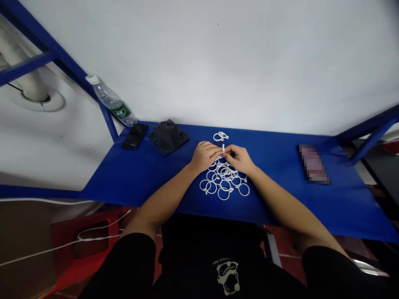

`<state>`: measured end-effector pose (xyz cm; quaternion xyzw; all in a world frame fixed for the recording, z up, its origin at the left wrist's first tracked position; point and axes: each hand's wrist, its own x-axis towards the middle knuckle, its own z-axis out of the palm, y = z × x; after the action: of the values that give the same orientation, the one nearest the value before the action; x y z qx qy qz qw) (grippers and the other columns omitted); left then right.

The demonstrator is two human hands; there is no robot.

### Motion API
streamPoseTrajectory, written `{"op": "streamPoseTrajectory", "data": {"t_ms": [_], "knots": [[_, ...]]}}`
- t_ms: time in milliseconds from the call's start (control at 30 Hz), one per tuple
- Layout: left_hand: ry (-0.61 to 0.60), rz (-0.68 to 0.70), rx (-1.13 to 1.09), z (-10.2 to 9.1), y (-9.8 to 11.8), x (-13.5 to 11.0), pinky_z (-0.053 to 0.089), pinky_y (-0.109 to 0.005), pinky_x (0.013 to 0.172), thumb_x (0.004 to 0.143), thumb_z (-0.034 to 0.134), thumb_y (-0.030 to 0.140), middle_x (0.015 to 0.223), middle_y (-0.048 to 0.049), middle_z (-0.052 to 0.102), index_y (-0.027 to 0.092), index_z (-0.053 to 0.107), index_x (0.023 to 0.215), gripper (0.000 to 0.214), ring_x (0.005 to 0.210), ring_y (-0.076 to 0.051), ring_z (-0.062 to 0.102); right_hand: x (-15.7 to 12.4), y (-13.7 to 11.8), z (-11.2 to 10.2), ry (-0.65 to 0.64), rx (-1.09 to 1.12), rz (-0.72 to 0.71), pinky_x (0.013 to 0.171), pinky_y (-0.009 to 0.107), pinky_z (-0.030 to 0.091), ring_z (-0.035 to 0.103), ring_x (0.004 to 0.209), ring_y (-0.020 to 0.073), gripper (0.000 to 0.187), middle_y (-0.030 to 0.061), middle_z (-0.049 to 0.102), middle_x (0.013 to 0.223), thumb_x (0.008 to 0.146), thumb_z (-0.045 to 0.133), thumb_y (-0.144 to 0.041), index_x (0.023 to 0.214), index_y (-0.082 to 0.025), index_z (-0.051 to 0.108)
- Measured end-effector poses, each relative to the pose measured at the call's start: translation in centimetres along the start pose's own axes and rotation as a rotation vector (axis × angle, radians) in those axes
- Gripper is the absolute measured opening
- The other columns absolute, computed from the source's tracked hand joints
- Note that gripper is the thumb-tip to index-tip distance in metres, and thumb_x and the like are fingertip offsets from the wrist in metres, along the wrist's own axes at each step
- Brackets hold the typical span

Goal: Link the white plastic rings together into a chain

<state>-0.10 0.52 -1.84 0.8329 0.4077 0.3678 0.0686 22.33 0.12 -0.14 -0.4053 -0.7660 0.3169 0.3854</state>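
Note:
Both hands meet over the blue table, fingertips closed round a small white plastic piece [223, 147] whose stub sticks up between them. My left hand [205, 155] grips it from the left, and my right hand [238, 158] pinches it from the other side. Its lower part is hidden by the fingers, so whether it belongs to a ring I cannot tell. Below the hands lies a loose heap of white plastic rings [220, 179], each with a small knob, some overlapping. Beyond the fingertips, a few more linked or stacked white rings [217, 139] rest apart from the heap.
A crumpled black plastic bag [168, 137] and a black phone [135, 136] lie to the left. Behind them a clear bottle [114, 101] leans near the blue frame [107, 120]. At the right lies a blurred-out phone-shaped object [313, 164]. A white wall rises behind the blue table [268, 145].

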Motion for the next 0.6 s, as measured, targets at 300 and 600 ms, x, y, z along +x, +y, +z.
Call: {"op": "streamPoseTrajectory", "data": {"t_ms": [300, 600], "knots": [[0.036, 0.011, -0.01, -0.1, -0.41, 0.4, 0.056, -0.047, 0.104, 0.111, 0.067, 0.036, 0.111, -0.0071, 0.087, 0.025, 0.084, 0.109, 0.019, 0.107, -0.025, 0.079, 0.35, -0.23, -0.14, 0.042, -0.141, -0.11, 0.075, 0.034, 0.054, 0.067, 0.074, 0.0191, 0.031, 0.0043, 0.079, 0.088, 0.107, 0.059, -0.049, 0.101, -0.023, 0.076], [0.014, -0.001, -0.008, -0.36, -0.17, 0.49, 0.055, -0.047, 0.103, 0.113, 0.063, 0.036, 0.107, -0.0066, 0.086, 0.025, 0.082, 0.107, 0.024, 0.105, -0.025, 0.078, 0.35, -0.03, 0.43, 0.136, -0.144, -0.142, 0.075, 0.035, 0.058, 0.071, 0.077, 0.0207, 0.029, 0.0046, 0.081, 0.088, 0.106, 0.066, -0.05, 0.095, -0.025, 0.078]]}}
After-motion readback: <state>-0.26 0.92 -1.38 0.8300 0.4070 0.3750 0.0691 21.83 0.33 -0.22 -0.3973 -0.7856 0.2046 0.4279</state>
